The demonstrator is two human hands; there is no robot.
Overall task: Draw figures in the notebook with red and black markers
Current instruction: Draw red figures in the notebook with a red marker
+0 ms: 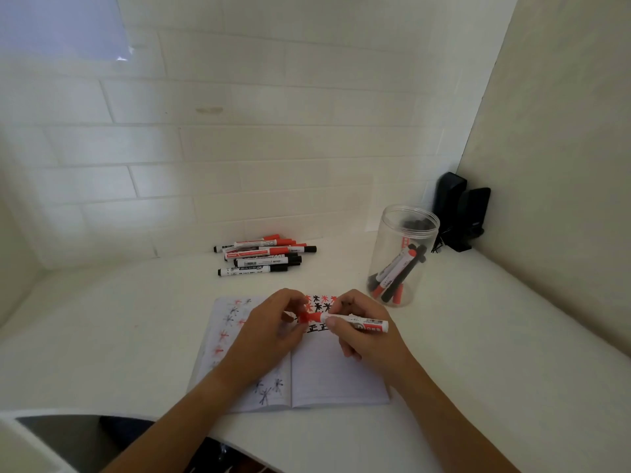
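We see the red marker (355, 323) held level over the upper half of the open notebook (336, 377), white barrel running out to 3 o'clock, red end pointing to 9. Right hand (362, 331) grasps the barrel, thumb on the near side, fingers curled over the far side. Left hand (273, 327) pinches the red cap (303, 317) at the marker's 9 o'clock end; cap looks right at the marker's end, we can't tell if fully seated or partly off. Notebook lies flat on the white table (136, 336), spine running 12 to 6. Right page carries rows of red and black star figures (322, 302) along its 12 o'clock edge, partly hidden by the hands, with bolder red-and-black marks under the marker. Left page shows fainter stars down its 9 o'clock side and near 6. At 12 o'clock from the notebook, a loose pile of markers (266, 256), red and black caps, near the wall. At 2 o'clock, a clear plastic jar (403, 257) standing upright with several markers leaning inside. Beyond the jar, in the corner, a black object (461, 213), type unclear.
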